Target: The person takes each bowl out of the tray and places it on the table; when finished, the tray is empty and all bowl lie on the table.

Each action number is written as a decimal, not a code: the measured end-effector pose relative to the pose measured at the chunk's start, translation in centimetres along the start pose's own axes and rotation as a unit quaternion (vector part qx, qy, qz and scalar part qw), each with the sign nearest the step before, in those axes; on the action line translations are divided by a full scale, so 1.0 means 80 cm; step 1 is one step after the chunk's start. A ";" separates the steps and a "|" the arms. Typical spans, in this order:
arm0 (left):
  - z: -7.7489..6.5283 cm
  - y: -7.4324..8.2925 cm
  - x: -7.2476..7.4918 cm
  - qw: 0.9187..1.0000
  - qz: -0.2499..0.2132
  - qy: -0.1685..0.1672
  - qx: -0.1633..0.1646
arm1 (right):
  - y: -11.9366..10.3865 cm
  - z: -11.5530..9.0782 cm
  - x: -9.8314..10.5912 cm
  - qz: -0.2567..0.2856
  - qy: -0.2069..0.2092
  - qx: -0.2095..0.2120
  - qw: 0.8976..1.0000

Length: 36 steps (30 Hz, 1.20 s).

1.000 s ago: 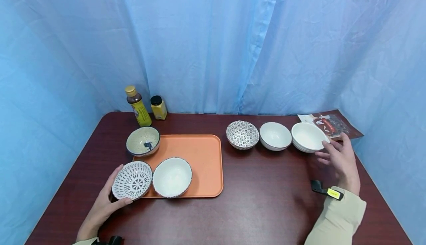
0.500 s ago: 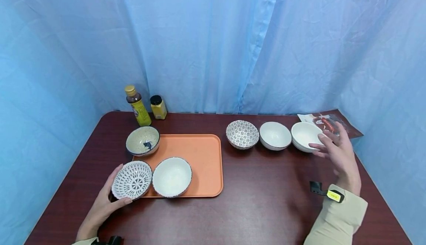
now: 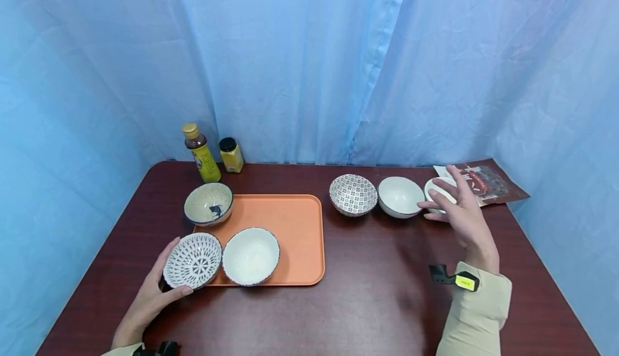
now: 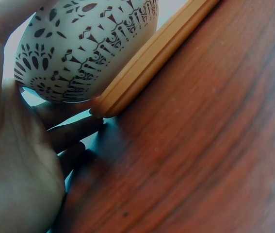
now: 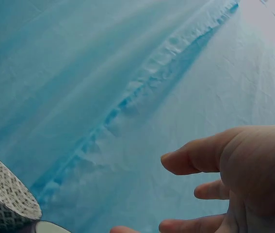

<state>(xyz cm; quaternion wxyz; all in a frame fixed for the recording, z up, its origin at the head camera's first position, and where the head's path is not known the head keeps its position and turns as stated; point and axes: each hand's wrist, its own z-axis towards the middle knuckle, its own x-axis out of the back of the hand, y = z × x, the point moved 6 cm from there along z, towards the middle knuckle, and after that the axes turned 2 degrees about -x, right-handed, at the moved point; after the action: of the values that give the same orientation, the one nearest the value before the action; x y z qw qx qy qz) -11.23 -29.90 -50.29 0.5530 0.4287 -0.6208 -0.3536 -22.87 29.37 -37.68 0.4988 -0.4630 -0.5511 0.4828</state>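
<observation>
My left hand grips a bowl with a black-and-white leaf pattern, thumb at its near rim and fingers around its far left side. That bowl sits over the front left corner of an orange tray; in the left wrist view, fingertips reach beneath the tray's edge. Beside it, a white bowl with a dark rim stands on the tray. On the right, my right hand hovers with spread fingers, holding nothing. It partly covers the stacked white bowls and reaches towards a white bowl.
A speckled bowl with a blue fish overlaps the tray's back left corner. Behind it stand a yellow-labelled bottle and a black-lidded jar. A tile-patterned bowl heads the right row. A brown food packet lies back right.
My right hand has lifted off the rim of the stacked white bowls and moved left over them, empty. The left hand stays on the leaf-patterned bowl.
</observation>
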 end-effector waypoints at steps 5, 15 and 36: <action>0.002 0.002 -0.001 1.000 -0.007 -0.001 -0.004 | -0.006 0.002 -0.032 -0.004 -0.037 0.005 0.999; 0.002 0.002 -0.002 1.000 -0.008 0.001 -0.012 | -0.010 0.001 -0.096 -0.052 -0.106 0.003 0.993; -0.001 0.001 0.001 1.000 0.020 0.006 -0.014 | 0.014 -0.013 -0.227 -0.055 -0.226 -0.022 0.972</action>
<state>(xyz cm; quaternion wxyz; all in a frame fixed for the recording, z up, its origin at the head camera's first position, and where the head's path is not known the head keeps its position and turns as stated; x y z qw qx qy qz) -11.14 -29.90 -50.16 0.5698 0.4109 -0.6205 -0.3485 -20.45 11.55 -40.63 0.3772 -0.3219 -0.6844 0.5345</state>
